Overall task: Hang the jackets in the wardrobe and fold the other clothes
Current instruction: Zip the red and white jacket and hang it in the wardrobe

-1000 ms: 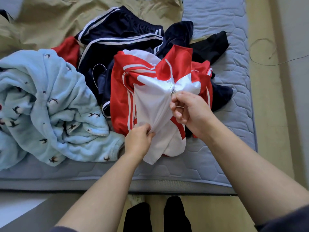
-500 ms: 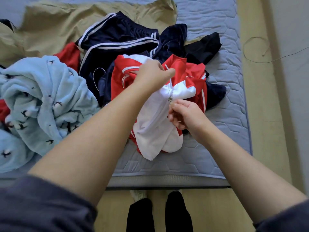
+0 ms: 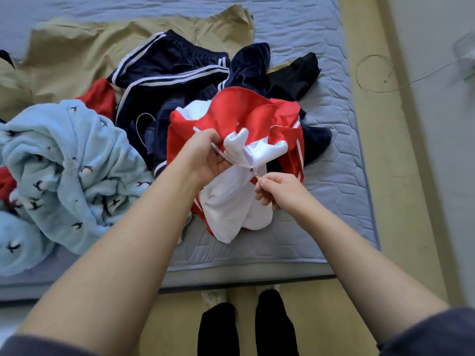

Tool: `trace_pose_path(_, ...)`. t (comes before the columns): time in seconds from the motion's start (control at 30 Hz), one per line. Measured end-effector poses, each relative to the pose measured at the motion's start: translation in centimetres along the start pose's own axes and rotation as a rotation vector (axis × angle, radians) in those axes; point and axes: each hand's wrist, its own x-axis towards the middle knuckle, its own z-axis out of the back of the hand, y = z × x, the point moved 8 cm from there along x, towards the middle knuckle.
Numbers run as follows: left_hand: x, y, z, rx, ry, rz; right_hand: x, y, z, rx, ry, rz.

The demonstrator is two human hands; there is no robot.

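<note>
Red-and-white jacket [image 3: 226, 204] near the bed [image 3: 334, 176] front edge: left hand [image 3: 205, 156] grips its collar, right hand [image 3: 279, 192] pinches the zipper pull [image 3: 256, 176]; loose lining could snag.

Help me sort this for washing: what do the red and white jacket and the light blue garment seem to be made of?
The red and white jacket looks like a smooth, slightly shiny synthetic, probably polyester, judging by the sheen on its folds. The light blue garment looks like soft, matt fleece or plush, judging by its fuzzy surface and thick, rounded folds.
</note>
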Motion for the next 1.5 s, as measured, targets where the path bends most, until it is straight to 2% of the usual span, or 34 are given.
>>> trace_pose_path(0.13,-4.7,-1.2,0.4,-0.127,0.040,-0.083,-1.2,2.7,2.7,0.041,-0.273,0.009)
trace_pose_path(0.3,-12.1,-4.1,0.5,-0.242,0.056,-0.152,-5.6,10.5,1.3,0.005,-0.286,0.106)
trace_pose_path(0.37,-15.6,-5.1,0.2,-0.257,0.083,-0.165,-8.0,13.6,-0.3,-0.120,-0.258,0.128)
trace_pose_path(0.47,-20.8,-6.0,0.4,-0.259,0.082,-0.162,-11.9,17.8,-1.7,-0.587,-0.271,0.119)
trace_pose_path(0.5,-22.3,-6.0,0.6,-0.260,0.068,-0.155,-13.0,18.8,-2.2,-0.666,-0.215,0.107)
trace_pose_path(0.63,-27.4,-5.8,1.9,-0.322,-0.028,-0.182,-17.2,19.8,-5.7,-0.657,0.276,-0.022)
trace_pose_path(0.7,-29.6,-5.4,2.3,-0.369,-0.059,-0.236,-19.0,19.9,-6.6,-0.715,0.377,-0.033)
trace_pose_path(0.73,-30.7,-5.1,2.4,-0.403,-0.074,-0.265,-19.8,20.1,-6.8,-0.694,0.382,-0.010)
trace_pose_path(0.8,-33.2,-4.1,2.4,-0.487,-0.118,-0.335,-21.0,20.6,-7.1,-0.484,0.359,0.054)
trace_pose_path(0.97,-39.6,-1.3,1.1,-0.855,-0.141,-0.615,-25.6,21.3,-6.0,0.367,0.361,0.107)
trace_pose_path(1.03,-42.9,-0.4,1.2,-0.991,-0.149,-0.758,-28.3,21.5,-6.6,0.609,0.451,0.019)
trace_pose_path(1.1,-47.0,0.5,1.6,-1.059,-0.164,-0.906,-31.7,22.1,-8.1,0.751,0.610,-0.041)
trace_pose_path(1.17,-51.2,1.7,2.2,-1.082,-0.191,-1.046,-35.2,22.7,-9.7,0.759,0.743,-0.055)
trace_pose_path(1.33,-60.1,7.5,4.4,-1.141,-0.341,-1.315,-44.3,21.3,-14.8,0.607,0.991,-0.088)
trace_pose_path(1.5,-67.3,17.5,5.6,-1.299,-0.536,-1.405,-53.6,15.7,-19.2,0.414,1.156,-0.104)
